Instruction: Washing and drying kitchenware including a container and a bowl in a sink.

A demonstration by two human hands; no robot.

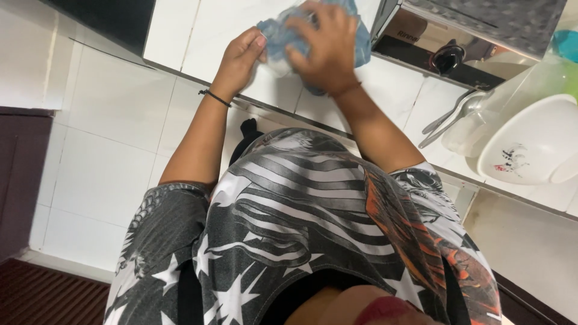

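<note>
While viewed from the head camera, one crumpled blue cloth [283,37] is recorded on the white tiled surface [397,90], pressed under the right hand [322,45] and pinched at its edge by the left hand [241,57]. Two spoons [448,117] and one white bowl [533,141] are noted well apart.

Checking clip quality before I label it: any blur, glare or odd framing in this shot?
Head view: the right hand rubbing the blue cloth is slightly motion-blurred; the steel stove top shows glare; the scene appears upside down, with the person's patterned shirt filling the lower frame.
</note>
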